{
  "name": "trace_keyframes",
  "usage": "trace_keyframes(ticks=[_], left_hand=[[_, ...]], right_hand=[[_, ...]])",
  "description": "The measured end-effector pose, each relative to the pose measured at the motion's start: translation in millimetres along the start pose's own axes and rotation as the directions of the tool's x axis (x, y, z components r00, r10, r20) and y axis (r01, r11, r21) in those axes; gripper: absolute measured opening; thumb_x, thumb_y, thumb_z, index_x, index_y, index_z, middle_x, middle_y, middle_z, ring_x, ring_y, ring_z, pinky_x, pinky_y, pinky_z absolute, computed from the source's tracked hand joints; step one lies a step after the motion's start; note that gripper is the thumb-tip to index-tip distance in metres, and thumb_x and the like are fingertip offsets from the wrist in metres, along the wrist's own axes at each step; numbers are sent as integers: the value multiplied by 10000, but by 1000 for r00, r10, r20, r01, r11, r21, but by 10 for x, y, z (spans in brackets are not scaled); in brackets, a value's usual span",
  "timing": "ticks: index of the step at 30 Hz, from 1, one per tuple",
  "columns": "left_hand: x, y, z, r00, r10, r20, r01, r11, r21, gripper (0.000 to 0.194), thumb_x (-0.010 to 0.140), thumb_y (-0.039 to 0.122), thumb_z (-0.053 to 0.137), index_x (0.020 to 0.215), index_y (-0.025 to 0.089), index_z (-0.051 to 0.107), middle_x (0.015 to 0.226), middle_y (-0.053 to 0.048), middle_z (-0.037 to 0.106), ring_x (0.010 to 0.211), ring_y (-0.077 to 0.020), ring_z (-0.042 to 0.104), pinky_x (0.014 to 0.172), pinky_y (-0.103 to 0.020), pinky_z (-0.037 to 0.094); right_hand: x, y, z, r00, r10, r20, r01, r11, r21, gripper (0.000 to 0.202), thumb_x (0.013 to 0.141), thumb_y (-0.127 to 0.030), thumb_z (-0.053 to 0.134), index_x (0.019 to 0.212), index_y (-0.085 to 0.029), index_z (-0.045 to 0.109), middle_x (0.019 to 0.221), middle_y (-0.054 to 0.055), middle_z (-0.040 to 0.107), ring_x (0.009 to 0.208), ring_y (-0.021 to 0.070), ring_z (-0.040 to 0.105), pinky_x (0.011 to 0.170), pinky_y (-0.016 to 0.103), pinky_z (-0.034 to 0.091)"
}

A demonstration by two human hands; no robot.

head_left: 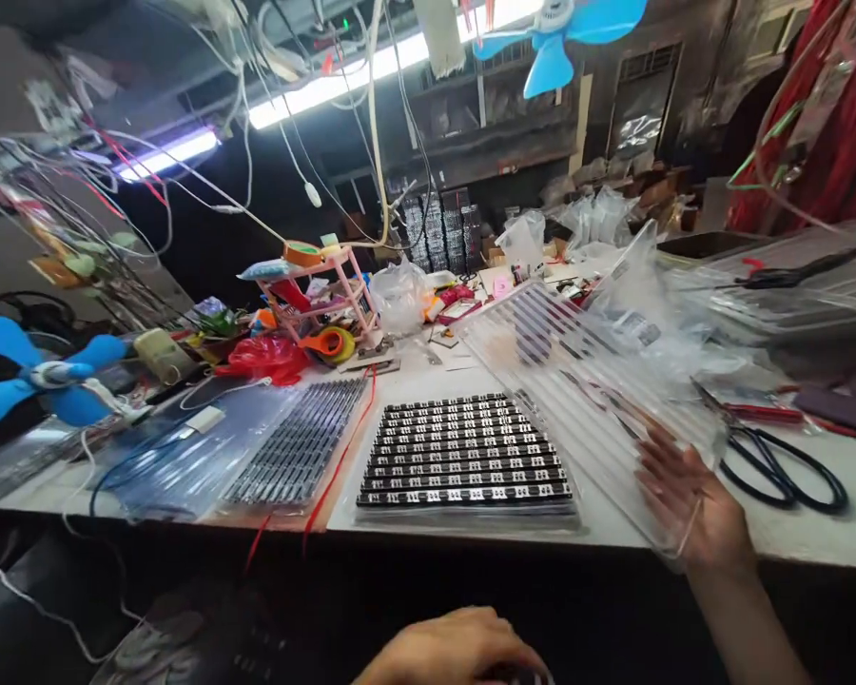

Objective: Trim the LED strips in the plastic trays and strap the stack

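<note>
My right hand [691,504] grips the near corner of a clear ribbed plastic tray [585,381], held tilted above the white table [813,533]; the tray is blurred. Just left of it a flat tray of black component strips [467,452] lies on the table in front of me. My left hand [449,652] is low at the bottom edge, below the table, its fingers curled over a dark object that I cannot make out.
Another tray of dark strips [300,452] lies to the left, crossed by a red wire [342,457]. Black scissors [785,471] lie to the right. A pink rack [321,295], tape rolls, plastic bags and blue fan blades [35,376] crowd the back and left.
</note>
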State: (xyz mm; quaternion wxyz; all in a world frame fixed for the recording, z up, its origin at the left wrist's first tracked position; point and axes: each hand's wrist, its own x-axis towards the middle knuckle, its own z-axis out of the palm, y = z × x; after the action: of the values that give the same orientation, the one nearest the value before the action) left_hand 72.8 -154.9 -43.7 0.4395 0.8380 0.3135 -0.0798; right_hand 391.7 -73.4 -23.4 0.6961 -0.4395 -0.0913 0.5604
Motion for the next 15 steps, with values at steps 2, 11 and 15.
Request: trace_keyframes(ticks=[2, 11, 15], left_hand=[[208, -56, 171, 995, -32, 97, 36, 999, -41, 414, 850, 348, 579, 1249, 239, 562, 1094, -48, 639, 1023, -221, 584, 855, -296, 453], [446, -379, 403, 975, -222, -12, 217, 964, -153, 182, 889, 208, 464, 955, 163, 628, 872, -26, 647, 821, -159, 587, 721, -243, 442], [207, -248, -26, 992, -109, 66, 115, 989, -96, 69, 733, 200, 695, 794, 178, 670, 769, -32, 654, 796, -216, 610, 753, -309, 450]], right_hand=[[-5, -29, 34, 999, 33, -19, -33, 999, 13, 280, 859, -299, 458, 844, -243, 732, 877, 36, 724, 657, 101, 674, 585, 151, 558], [-47, -31, 151, 996, -58, -73, 57, 998, -23, 376, 911, -257, 353, 930, -117, 701, 861, 80, 684, 616, 88, 630, 495, 155, 523], [-77, -182, 186, 996, -54, -65, 40, 978, -203, 409, 914, -298, 334, 933, -157, 718, 913, 100, 678, 638, 103, 631, 490, 165, 537]])
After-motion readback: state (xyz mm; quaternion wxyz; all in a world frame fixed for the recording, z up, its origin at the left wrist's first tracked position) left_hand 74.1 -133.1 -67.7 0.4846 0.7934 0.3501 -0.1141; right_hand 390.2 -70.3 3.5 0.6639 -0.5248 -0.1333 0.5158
